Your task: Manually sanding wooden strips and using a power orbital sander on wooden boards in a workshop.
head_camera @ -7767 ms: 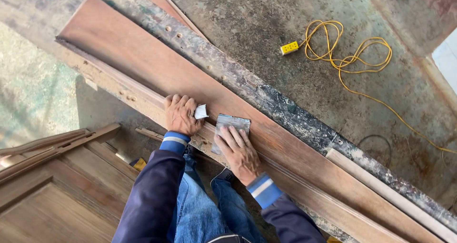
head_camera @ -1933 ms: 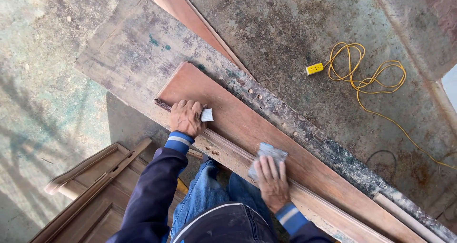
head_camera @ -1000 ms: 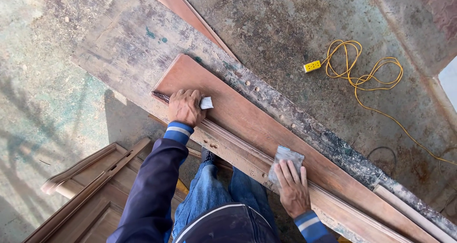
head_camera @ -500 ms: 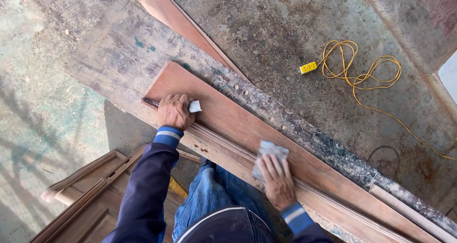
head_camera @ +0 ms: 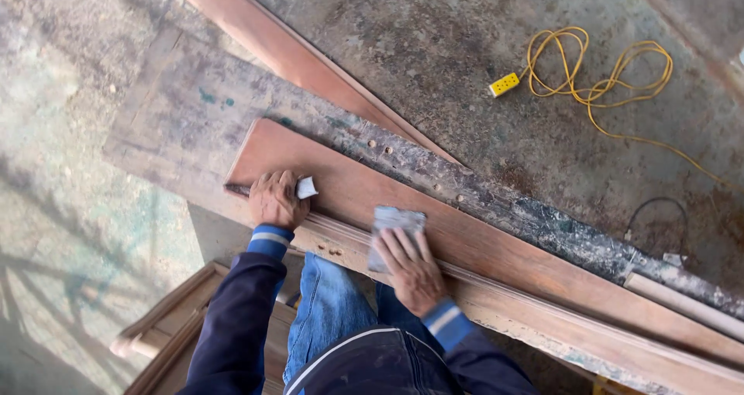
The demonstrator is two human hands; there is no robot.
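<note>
Head camera view, looking straight down at a person in a dark blue jacket with striped cuffs and blue jeans, standing at a long reddish-brown board point(head_camera: 496, 244) that runs from the middle left down to the lower right. The right hand point(head_camera: 411, 259) lies flat with its fingers spread and pressed down on a grey sheet of sandpaper point(head_camera: 395, 223), which sits on the near side of the board, touching the wood just above its grooved front edge. The left hand point(head_camera: 273, 199) rests near the board's left end, its fingers curled and closed around a small folded white piece of paper point(head_camera: 306, 187) that sticks out to the right of the knuckles. The board lies on a wider, worn grey plank point(head_camera: 194, 124) marked with paint stains and small holes. Behind it, a second reddish strip of wood point(head_camera: 294, 58) slants away toward the top left. A pale round stick point(head_camera: 682, 306) lies on the plank near the right edge. On the stained concrete floor point(head_camera: 434, 39) beyond, at the top right, a yellow extension cord point(head_camera: 612, 70) sits in loose loops with its yellow socket block point(head_camera: 504, 84) at the left end. At the bottom left, beside the person's legs, part of a brown wooden door panel point(head_camera: 170, 333) shows.
</note>
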